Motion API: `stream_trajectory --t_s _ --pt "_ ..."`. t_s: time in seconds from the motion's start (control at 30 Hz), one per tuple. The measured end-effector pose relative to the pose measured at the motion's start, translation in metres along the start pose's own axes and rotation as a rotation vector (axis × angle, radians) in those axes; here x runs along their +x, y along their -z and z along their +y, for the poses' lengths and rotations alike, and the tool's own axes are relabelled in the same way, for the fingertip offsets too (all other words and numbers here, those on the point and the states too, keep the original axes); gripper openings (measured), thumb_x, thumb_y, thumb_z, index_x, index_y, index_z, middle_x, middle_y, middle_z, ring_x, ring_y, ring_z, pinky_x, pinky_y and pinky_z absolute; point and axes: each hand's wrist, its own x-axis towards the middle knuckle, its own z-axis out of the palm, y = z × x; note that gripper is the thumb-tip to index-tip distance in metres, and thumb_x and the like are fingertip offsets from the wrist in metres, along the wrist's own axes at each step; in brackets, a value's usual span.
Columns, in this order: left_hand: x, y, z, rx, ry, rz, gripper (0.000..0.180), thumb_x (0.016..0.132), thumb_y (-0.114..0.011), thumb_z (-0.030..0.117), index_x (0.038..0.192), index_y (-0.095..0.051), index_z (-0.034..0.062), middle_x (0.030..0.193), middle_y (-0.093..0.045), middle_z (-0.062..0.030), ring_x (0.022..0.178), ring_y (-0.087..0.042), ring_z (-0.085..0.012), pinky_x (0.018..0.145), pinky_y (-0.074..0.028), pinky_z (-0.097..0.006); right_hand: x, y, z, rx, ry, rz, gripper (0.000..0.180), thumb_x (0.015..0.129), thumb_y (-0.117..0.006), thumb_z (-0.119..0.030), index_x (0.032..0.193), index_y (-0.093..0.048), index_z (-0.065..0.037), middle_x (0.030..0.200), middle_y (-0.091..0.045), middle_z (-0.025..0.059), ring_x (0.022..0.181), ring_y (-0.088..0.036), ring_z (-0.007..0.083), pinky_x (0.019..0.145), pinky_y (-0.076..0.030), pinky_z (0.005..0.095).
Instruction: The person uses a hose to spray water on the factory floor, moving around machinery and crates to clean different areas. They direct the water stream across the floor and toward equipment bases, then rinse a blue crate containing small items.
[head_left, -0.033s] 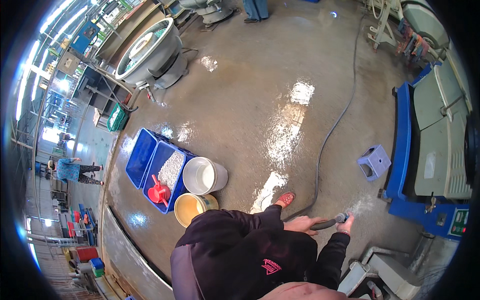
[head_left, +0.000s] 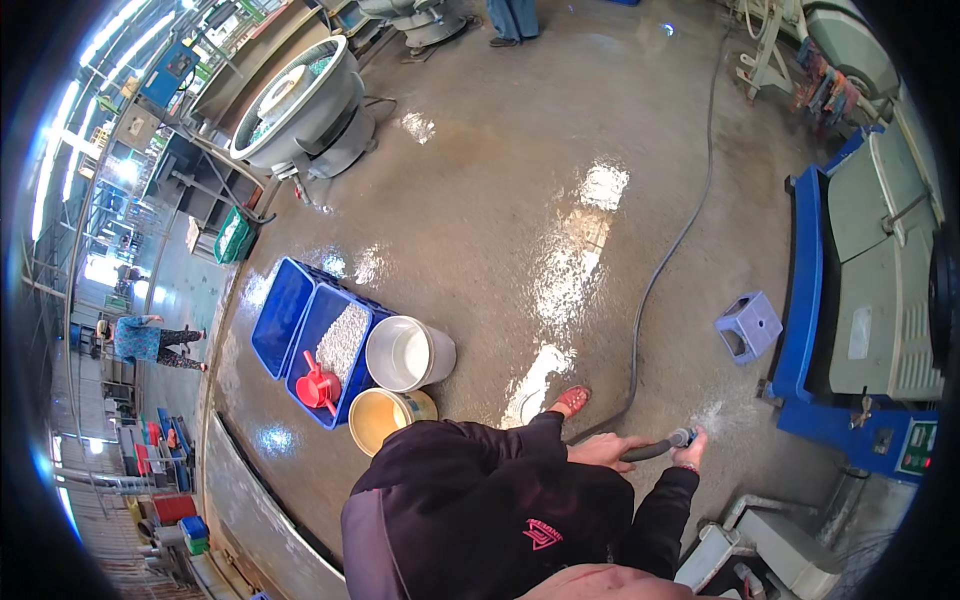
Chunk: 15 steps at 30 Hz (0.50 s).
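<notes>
My left hand (head_left: 602, 450) is wrapped round a dark grey hose (head_left: 648, 451) in front of my body. At the hose's tip, my right hand (head_left: 690, 452) closes on the nozzle (head_left: 681, 437), its fingers partly hidden by it. Water spray (head_left: 715, 418) leaves the tip toward the wet floor on the right. Black sleeves cover both forearms. From below my left arm, the hose runs across the floor to the far side. A red shoe (head_left: 573, 399) of mine shows just beyond the left sleeve.
Left of me stand a blue crate (head_left: 345, 405) with white pellets and a red scoop (head_left: 318, 386), a white bucket (head_left: 440, 352) and a yellowish bucket (head_left: 424, 405). A purple stool (head_left: 748, 327) sits by the blue-framed machine (head_left: 800, 290). Round bowl machines (head_left: 345, 130) and people are farther off.
</notes>
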Motion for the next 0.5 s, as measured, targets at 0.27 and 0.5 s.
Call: stream_trajectory --t_s 0.27,0.5 --pt "0.038 0.021 0.018 0.087 -0.029 -0.172 0.070 0.064 -0.058 0.006 0.132 -0.044 0.0160 0.087 -0.062 -0.0240 0.080 -0.059 -0.0408 0.070 -0.046 -0.046 0.024 0.038 -0.024 0.107 0.020 0.056 0.035 0.074 -0.060 -0.041 0.092 -0.052 -0.013 0.090 -0.053 0.0031 0.085 -0.051 0.0246 0.073 -0.045 0.0422" --pt "0.060 -0.032 0.029 0.122 -0.177 -0.342 0.064 0.063 -0.057 0.003 0.126 -0.051 0.0147 0.086 -0.062 -0.0223 0.082 -0.060 -0.0400 0.070 -0.046 -0.046 0.014 0.159 -0.001 -0.015 0.354 0.109 0.030 0.079 -0.057 -0.034 0.094 -0.050 -0.008 0.090 -0.052 0.0070 0.081 -0.052 0.0251 0.066 -0.048 0.0410"
